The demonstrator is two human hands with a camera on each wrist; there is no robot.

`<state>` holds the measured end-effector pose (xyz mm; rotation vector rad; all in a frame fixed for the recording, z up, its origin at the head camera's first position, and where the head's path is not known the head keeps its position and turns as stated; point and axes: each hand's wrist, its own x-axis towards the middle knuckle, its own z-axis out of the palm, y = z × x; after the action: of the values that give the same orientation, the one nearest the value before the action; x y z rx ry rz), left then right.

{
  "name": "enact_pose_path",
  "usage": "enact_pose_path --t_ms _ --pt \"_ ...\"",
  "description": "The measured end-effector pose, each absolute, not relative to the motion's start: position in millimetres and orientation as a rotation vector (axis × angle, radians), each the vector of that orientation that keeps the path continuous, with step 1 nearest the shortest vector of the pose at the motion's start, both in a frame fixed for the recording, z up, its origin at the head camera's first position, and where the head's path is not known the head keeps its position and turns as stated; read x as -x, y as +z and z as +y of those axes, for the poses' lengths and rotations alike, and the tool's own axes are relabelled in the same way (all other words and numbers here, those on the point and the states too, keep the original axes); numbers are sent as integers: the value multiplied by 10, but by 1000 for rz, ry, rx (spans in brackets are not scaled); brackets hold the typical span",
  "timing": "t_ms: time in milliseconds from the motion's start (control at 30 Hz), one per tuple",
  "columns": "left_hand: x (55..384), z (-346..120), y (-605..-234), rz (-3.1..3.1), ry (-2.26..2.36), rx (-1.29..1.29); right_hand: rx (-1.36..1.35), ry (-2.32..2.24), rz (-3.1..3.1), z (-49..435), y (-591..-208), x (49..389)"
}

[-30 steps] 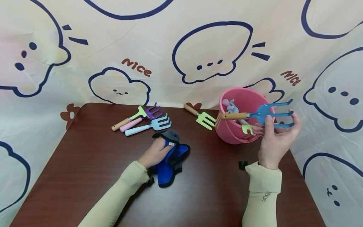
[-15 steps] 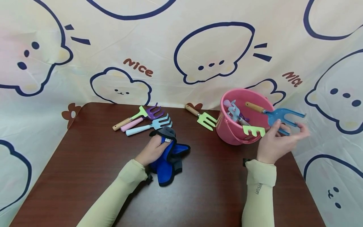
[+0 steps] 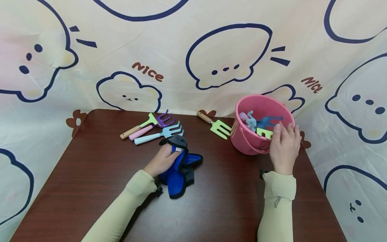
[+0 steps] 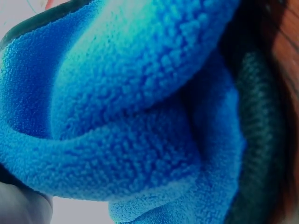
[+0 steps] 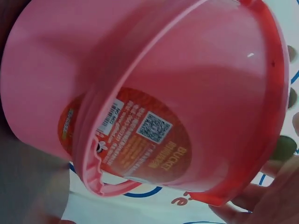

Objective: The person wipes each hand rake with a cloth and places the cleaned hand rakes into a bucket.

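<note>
My left hand point(image 3: 161, 160) grips a crumpled blue fabric piece with black edging point(image 3: 176, 181) and grey parts. Its fleecy blue folds point(image 4: 126, 154) fill the left wrist view. At the right, my right hand point(image 3: 284, 148) is at the near right rim of a pink bucket point(image 3: 246, 139), its fingers fairly straight and holding no tool. A blue hand fork point(image 3: 269, 121) lies inside, beside a light blue tool point(image 3: 251, 121) and a green-toothed rake head point(image 3: 264, 133). In the right wrist view the bucket wall point(image 5: 219, 93) hides these tools, and fingertips show by the rim.
A green hand fork point(image 3: 220, 128) with a wooden handle lies left of the bucket. Further left, a light blue rake point(image 3: 160, 133), a purple rake point(image 3: 163, 120) and a green-headed tool point(image 3: 148, 119) lie close together. A patterned cloth backdrop point(image 3: 169, 50) rises behind the table.
My right hand has lowered the blue hand fork from above the rim into the bucket and let it go. The left hand and its blue fabric have hardly moved.
</note>
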<state>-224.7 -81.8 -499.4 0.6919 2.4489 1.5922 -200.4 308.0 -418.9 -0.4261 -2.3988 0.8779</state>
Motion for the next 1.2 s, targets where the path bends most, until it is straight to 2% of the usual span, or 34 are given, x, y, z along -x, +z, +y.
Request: enact_pose_path --t_ms 233,400,600,733,933,1067,1200 --pt "2257 -842 -4965 2437 1602 -695 439 898 -2367 3047 -4173 2020" --pt "2260 -863 -4970 2421 1614 -687 345 785 -2174 2926 -4173 2058" --pt "2235 -895 -4987 2433 1605 -659 -61 648 -1829 2418 -4159 2108" --pt "2217 -910 -4991 2433 1601 -643 -372 653 -1953 1966 -4257 2197" --pt "2236 -910 -4976 2436 1624 -686 -500 665 -2665 1538 -4554 2767" --pt "2238 -905 -4979 2426 1612 -706 -429 511 -3026 1487 -4770 3199" --pt "2229 -888 -4987 2414 1607 -713 -314 352 -3186 1547 -4938 3413"
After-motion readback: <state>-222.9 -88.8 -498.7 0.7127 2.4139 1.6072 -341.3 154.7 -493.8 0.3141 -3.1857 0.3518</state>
